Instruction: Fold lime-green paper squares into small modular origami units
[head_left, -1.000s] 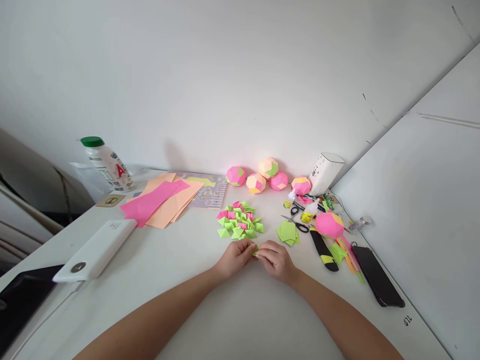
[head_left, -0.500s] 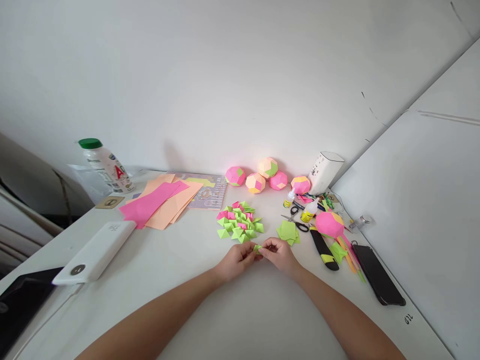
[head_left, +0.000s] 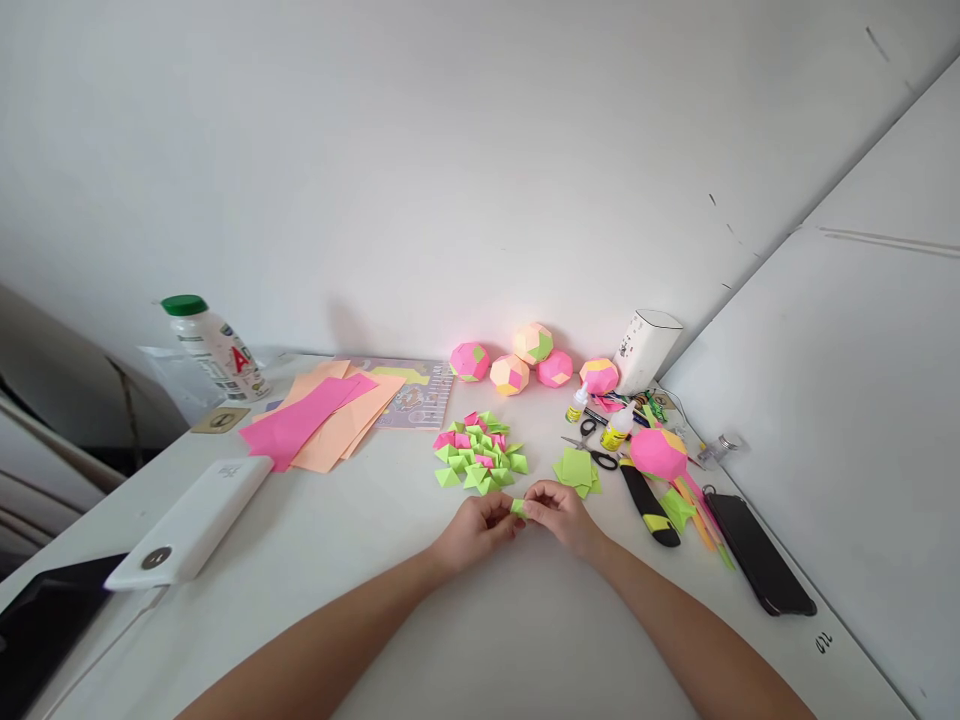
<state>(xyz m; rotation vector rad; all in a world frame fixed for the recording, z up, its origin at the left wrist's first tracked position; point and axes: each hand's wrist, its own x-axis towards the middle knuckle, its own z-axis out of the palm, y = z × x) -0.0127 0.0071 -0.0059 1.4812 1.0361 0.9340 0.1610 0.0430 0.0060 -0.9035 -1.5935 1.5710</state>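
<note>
A small green piece of paper [head_left: 518,508] is pinched between both hands near the middle of the table. My left hand [head_left: 474,532] grips its left side with thumb and fingers, and my right hand [head_left: 564,514] grips its right side; the fingers hide much of it. Just beyond my left hand lies a pile of folded paper pieces [head_left: 480,455], mostly green with some pink. Past my right hand is a small stack of green paper squares [head_left: 577,468].
Paper balls [head_left: 509,374] line the wall. To the right are scissors [head_left: 601,459], glue bottles [head_left: 616,430], a utility knife [head_left: 649,505], another paper ball [head_left: 658,455] and a phone [head_left: 757,548]. Leftward lie pink paper sheets [head_left: 300,420], a white power bank [head_left: 191,520] and a bottle [head_left: 214,350].
The view has tilted slightly, so things sit a little lower. Both hands still hold the green paper, and more of it now shows between the fingers.
</note>
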